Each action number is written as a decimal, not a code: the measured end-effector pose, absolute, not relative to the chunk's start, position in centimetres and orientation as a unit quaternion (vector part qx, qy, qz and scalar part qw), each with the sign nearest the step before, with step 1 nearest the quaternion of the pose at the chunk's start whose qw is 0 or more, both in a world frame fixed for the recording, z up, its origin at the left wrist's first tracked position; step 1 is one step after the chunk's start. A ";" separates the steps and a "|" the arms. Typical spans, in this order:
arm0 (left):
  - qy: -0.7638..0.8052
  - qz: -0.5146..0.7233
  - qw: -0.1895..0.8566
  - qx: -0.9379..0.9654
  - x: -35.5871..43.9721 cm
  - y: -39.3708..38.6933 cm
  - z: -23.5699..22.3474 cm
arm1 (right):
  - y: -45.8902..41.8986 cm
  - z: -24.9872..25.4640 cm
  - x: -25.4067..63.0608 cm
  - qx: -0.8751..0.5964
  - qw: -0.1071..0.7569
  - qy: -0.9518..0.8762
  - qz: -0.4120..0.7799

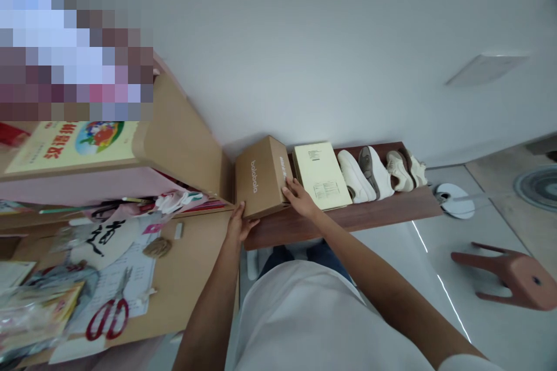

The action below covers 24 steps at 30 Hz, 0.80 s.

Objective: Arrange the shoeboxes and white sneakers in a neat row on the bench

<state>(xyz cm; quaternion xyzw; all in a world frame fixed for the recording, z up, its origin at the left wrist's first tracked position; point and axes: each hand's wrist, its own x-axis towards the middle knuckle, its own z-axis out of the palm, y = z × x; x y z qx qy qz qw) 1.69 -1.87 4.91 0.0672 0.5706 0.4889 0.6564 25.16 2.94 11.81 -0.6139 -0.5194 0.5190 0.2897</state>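
Note:
A brown cardboard shoebox (pixel 260 174) with white lettering stands at the left end of a dark wooden shelf (pixel 348 215). My left hand (pixel 238 221) presses against its near left corner. My right hand (pixel 299 197) rests on its right side, fingers spread along the edge. Both hands hold the box between them. Beside it to the right lies a pale yellow flat box (pixel 321 175), then two pairs of light sneakers (pixel 378 171) lined up along the shelf against the white wall.
A wooden desk (pixel 191 278) at left carries red-handled scissors (pixel 108 319), papers and clutter, with a pink-and-wood shelf unit (pixel 174 145) above. A reddish stool (pixel 513 276) and a white round base (pixel 455 199) stand on the pale floor at right.

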 end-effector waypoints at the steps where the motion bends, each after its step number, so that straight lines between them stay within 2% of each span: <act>1: 0.570 0.504 0.646 0.068 1.5 -1.8 5.3 | 3.0 12.0 25.2 -0.612 0.289 -0.516 0.525; 6: 0.590 0.548 0.588 0.073 0.9 -1.1 6.8 | 3.2 11.8 25.3 -0.599 0.295 -0.495 0.556; 11: 0.615 0.555 0.544 0.132 0.9 -0.9 7.3 | 3.4 9.2 24.9 -0.584 0.306 -0.459 0.595; 24: 0.632 0.559 0.496 0.207 2.3 -1.6 2.7 | 3.6 3.7 24.1 -0.581 0.300 -0.420 0.628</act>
